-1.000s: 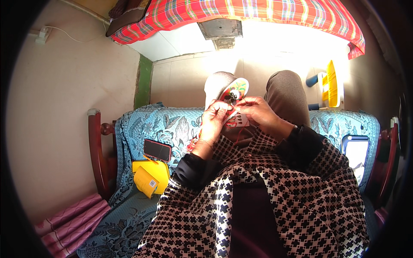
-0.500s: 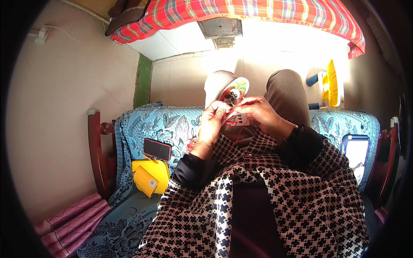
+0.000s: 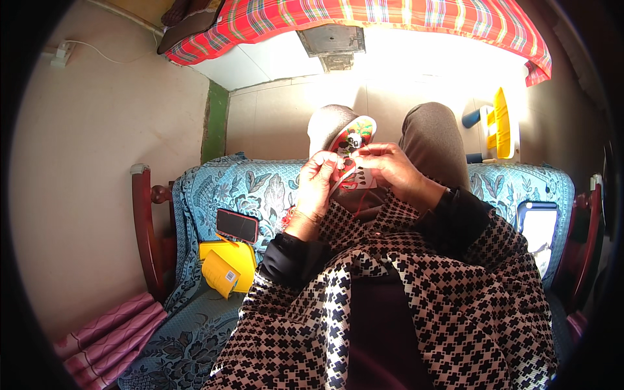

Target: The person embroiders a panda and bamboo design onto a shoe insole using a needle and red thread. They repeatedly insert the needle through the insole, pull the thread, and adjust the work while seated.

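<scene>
A sole-shaped embroidered insole (image 3: 353,140), with a panda on a red and green ground and a pale rim, lies tilted over my left knee. My left hand (image 3: 317,182) is closed at the insole's left edge, thumb and forefinger pinched together; its other fingers are curled out of sight. From the right, my right hand (image 3: 390,168) reaches across the insole with thumb and forefinger pinched just above it; whatever is between them is too small to make out. Red thread (image 3: 359,205) trails down onto my lap below the insole, and a red bundle shows beside my left wrist.
On the blue patterned seat cover to my left are a dark phone (image 3: 237,225) and a yellow packet (image 3: 221,273). A tablet-like white-screened thing (image 3: 538,227) lies at right. Yellow plastic (image 3: 502,123) stands on the floor beyond. Wooden armrests (image 3: 148,227) flank the seat.
My left hand has shifted slightly left and the fingertips of my two hands are a little farther apart. My right hand has risen slightly. The insole stays on the knee.
</scene>
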A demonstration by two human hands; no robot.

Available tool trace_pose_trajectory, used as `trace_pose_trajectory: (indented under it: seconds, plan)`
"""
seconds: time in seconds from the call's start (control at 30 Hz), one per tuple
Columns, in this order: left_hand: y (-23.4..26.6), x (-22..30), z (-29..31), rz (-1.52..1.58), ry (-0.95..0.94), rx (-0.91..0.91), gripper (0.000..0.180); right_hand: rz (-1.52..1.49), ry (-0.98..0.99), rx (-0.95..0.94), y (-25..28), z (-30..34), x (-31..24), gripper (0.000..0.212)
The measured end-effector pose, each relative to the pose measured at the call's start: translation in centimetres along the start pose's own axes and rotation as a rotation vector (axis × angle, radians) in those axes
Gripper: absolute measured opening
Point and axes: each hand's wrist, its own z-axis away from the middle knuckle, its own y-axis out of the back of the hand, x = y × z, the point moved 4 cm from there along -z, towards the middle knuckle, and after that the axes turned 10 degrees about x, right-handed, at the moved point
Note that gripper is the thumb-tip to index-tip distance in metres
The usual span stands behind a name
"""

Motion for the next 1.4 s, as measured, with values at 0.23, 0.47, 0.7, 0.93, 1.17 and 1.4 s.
trace_pose_trajectory:
  seconds: [0.23, 0.47, 0.7, 0.93, 1.17, 1.4]
  plan:
    - [-0.1, 0.1, 0.0, -0.011, 0.08, -0.045, 0.012, 0.084, 0.227, -0.062, -0.7, -0.2, -0.2, 0.009]
    - [0.2, 0.0, 0.1, 0.049, 0.045, -0.046, 0.009, 0.034, 0.126, -0.052, -0.2, -0.4, 0.2, 0.007]
    - [0.7, 0.1, -0.4, 0.105, -0.001, -0.013, 0.012, 0.059, 0.114, -0.092, 0.0, -0.5, 0.3, 0.009]
    - [0.7, 0.1, -0.1, 0.201, 0.07, 0.053, 0.014, -0.038, 0.057, -0.035, -0.4, 0.0, 0.3, 0.005]
    - [1.1, 0.0, -0.4, 0.249, 0.113, 0.058, 0.014, 0.053, 0.09, -0.08, 0.0, -0.5, 0.4, 0.008]
    - [1.2, -0.1, -0.5, 0.476, 0.134, -0.012, 0.014, -0.038, 0.099, -0.079, 0.0, -0.5, 0.6, 0.004]
